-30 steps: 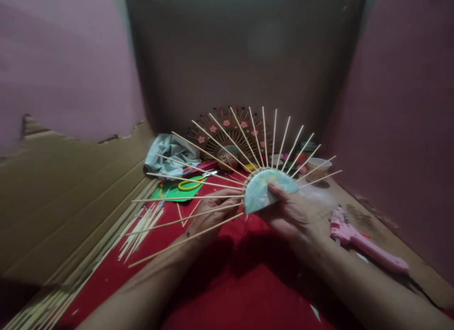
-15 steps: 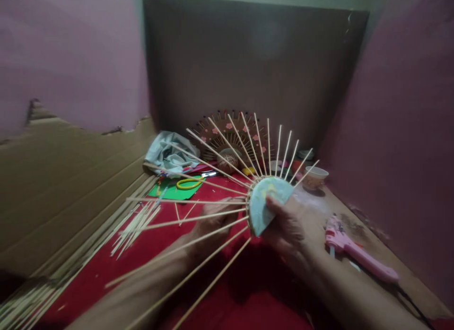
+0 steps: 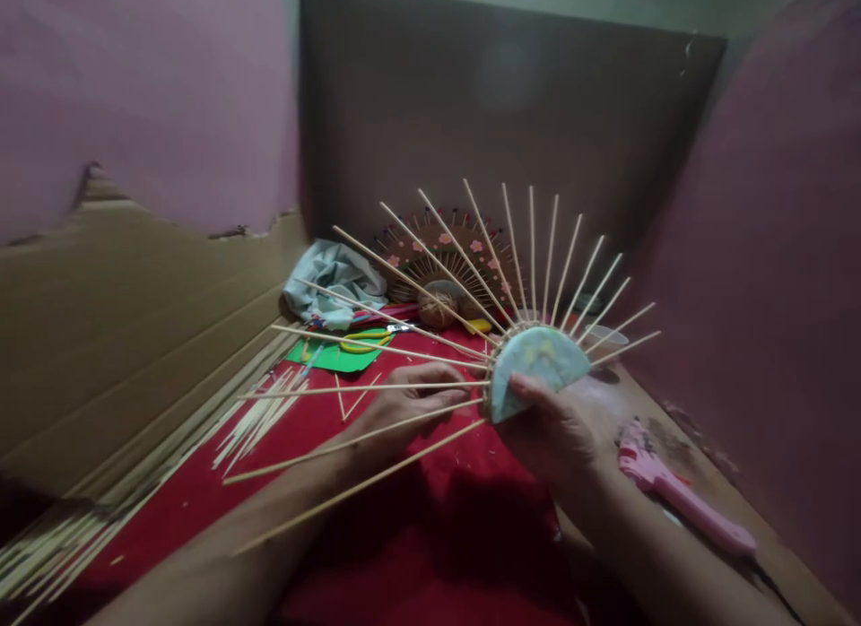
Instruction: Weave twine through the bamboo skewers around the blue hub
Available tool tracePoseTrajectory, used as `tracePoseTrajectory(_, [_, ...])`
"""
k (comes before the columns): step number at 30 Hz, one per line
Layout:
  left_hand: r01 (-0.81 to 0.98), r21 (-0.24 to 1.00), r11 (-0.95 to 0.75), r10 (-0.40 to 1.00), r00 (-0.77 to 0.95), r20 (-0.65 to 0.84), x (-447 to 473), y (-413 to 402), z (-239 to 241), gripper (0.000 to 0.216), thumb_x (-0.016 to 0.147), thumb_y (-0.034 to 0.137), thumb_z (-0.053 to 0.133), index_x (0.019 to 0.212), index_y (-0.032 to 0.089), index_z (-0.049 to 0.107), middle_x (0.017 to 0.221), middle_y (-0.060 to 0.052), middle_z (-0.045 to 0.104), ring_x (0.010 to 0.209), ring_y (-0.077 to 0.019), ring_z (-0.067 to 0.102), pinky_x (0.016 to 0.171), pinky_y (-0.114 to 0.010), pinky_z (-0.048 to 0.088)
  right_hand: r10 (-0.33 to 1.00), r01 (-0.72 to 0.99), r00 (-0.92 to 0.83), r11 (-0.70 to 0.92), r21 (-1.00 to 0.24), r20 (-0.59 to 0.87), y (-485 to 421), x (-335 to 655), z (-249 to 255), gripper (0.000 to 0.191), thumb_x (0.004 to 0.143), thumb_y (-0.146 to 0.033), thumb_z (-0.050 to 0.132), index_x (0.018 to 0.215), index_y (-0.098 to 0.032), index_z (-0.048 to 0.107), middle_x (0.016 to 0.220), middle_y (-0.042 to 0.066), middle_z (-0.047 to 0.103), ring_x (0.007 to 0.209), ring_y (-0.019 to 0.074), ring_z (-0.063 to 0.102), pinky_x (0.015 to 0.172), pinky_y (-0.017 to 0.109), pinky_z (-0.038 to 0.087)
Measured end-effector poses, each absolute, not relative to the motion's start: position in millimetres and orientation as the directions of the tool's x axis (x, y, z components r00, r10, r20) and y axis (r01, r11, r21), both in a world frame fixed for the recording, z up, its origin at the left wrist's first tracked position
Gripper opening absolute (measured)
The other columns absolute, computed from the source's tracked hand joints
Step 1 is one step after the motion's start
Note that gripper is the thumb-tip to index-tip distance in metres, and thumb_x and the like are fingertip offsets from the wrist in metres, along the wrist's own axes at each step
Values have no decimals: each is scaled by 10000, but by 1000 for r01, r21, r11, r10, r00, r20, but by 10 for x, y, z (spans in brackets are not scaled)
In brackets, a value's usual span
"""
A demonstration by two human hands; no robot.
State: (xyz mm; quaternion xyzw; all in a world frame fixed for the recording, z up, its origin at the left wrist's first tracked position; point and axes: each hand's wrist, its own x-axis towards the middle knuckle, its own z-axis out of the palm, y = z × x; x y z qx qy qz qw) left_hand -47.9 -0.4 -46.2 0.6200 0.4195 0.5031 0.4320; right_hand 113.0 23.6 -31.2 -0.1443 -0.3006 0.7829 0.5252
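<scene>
My right hand grips a half-round, pale blue fan frame, its thumb lying on the front face. Thin wooden sticks spread out from the curved edge like rays. Behind the lower left sticks is my left hand, its fingers bent and drawn together near the disc's left edge. Whatever those fingertips pinch is too small and dim to make out. Twine seems to run along the disc's rim between the sticks.
A finished flowered fan stands at the back, a ball of twine before it. Yellow-handled scissors lie on green paper. Loose sticks lie left, a pink glue gun right, near a bowl. Cardboard lines the left wall.
The fan frame has turned clockwise and shifted slightly right and up with my right hand. My left hand now shows more clearly between the sticks. The camera view has shifted a little.
</scene>
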Motion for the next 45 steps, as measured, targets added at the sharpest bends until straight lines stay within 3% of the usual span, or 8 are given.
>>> tracePoseTrajectory(6, [231,957,-177,932,352,88,-786,-20,-237,134,700,289,644,734,165,680,613,6,556,511,-83,446,456,-197,324,927,-715,-373,-265,-647,32,260,1176,-314,381,558,-22,697,874,-214,609,674,-44,671,596,93,611,584,202,519])
tracePoseTrajectory(13, [330,940,-83,968,250,-3,-1196,-89,-35,158,674,323,667,702,169,693,548,1,543,465,-83,427,413,-188,313,938,-733,-345,-238,-637,45,293,1187,-338,350,559,-19,693,839,-216,617,663,-58,658,592,88,604,579,200,503])
tracePoseTrajectory(18, [278,946,-166,980,152,127,-1457,-80,-35,138,677,294,670,631,165,684,516,1,513,419,-56,364,370,-189,249,945,-738,-327,-245,-629,16,318,1164,-308,338,550,-20,699,815,-209,606,666,-57,659,598,86,607,592,197,508])
tracePoseTrajectory(24, [246,905,-347,931,208,300,-1587,-96,-37,89,679,239,637,611,195,674,612,-18,561,579,-114,468,543,-248,395,950,-727,-310,-221,-650,23,375,1134,-236,365,535,4,690,819,-204,594,688,-49,661,620,91,608,605,202,519])
tracePoseTrajectory(30, [320,895,-311,944,208,254,-1553,-118,23,123,670,231,666,560,177,651,579,-10,546,591,-113,474,557,-241,399,958,-703,-277,-148,-695,76,446,1166,-215,345,543,7,693,818,-182,601,691,-38,665,621,95,614,586,192,533])
tracePoseTrajectory(36, [-39,983,-181,958,-234,168,-1582,25,-33,147,590,210,712,712,131,688,593,-21,571,463,-57,463,394,-165,312,936,-729,-315,-132,-672,157,475,1199,-189,347,596,-12,665,880,-203,612,818,-24,692,670,119,635,629,280,565])
tracePoseTrajectory(41, [-241,882,-406,804,-552,220,-1644,101,-17,76,600,167,654,640,103,643,499,19,497,370,-30,368,341,-163,248,947,-762,-283,-123,-636,155,488,1208,-207,381,594,4,654,899,-221,620,832,-43,690,745,99,640,679,227,551])
tracePoseTrajectory(45, [-57,695,-717,561,-640,526,-1543,-14,45,50,682,159,600,653,164,640,507,39,483,435,-55,415,411,-197,316,940,-735,-294,-106,-670,173,508,1196,-250,344,605,-28,663,895,-211,630,786,-31,686,715,109,635,673,238,546])
